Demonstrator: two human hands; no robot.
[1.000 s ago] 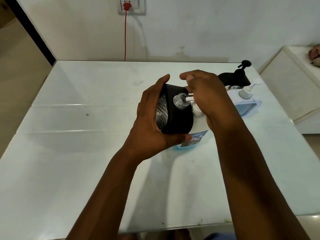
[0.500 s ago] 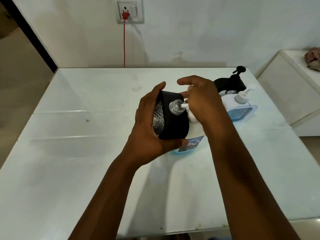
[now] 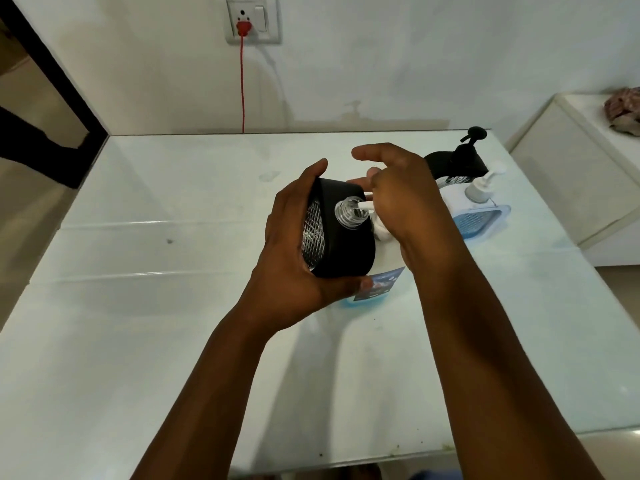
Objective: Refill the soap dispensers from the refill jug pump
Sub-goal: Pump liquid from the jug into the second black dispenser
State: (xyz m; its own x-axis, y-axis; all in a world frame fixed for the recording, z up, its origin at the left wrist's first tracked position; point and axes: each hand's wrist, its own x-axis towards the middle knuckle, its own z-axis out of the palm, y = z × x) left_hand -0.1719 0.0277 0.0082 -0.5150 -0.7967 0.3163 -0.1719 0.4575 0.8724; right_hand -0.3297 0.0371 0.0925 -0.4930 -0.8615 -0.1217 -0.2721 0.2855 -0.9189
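black soap dispenser with a clear open neck (image 3: 341, 233), tilted above the glossy white table (image 3: 138, 341), sits gripped in my left hand (image 3: 294, 258). my right hand (image 3: 405, 209), fingers loosely curled, presses the white pump of the blue-liquid refill jug (image 3: 375, 289), spout at the neck. two more dispensers (image 3: 474, 188) wait far right.

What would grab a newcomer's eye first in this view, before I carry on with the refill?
At the table's centre, the left hand grips a black soap dispenser with a mesh side, tilted so its clear open neck meets the white pump spout of the refill jug of blue liquid, on whose pump the right hand rests. Behind them, to the right, stand a black pump dispenser and a white and blue one. A red cord hangs from the wall socket.
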